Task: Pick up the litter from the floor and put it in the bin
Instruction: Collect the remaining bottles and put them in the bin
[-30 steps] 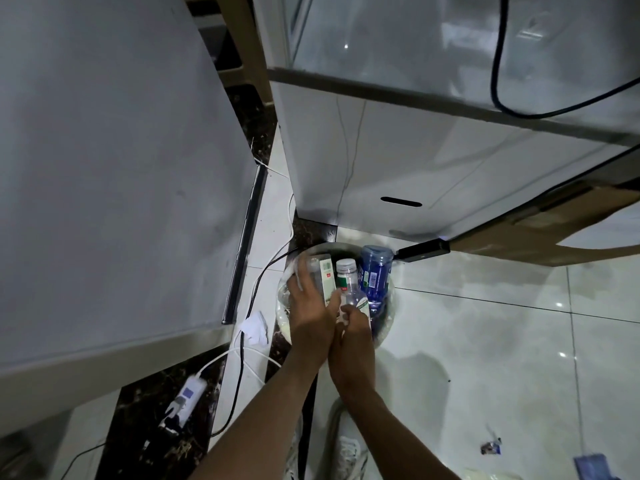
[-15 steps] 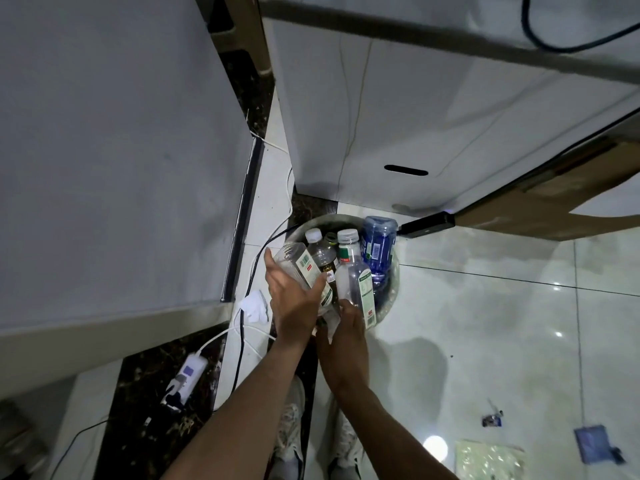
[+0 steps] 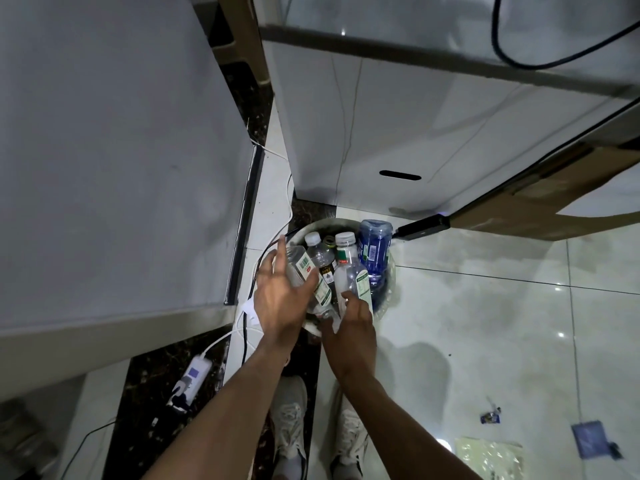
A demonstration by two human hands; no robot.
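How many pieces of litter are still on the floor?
3, all at lower right: a small blue wrapper, a blue square packet, and a shiny pale bag by the bottom edge. More may lie out of view.

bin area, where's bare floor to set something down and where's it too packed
Bare tiles lie right of the bin, up to the cardboard. Crowded: the bin is packed with bottles, cables run along its left, and litter dots the lower right floor.

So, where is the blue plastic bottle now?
In the head view, the blue plastic bottle stands in the round bin, at its far right side, right of the clear white-capped bottle.
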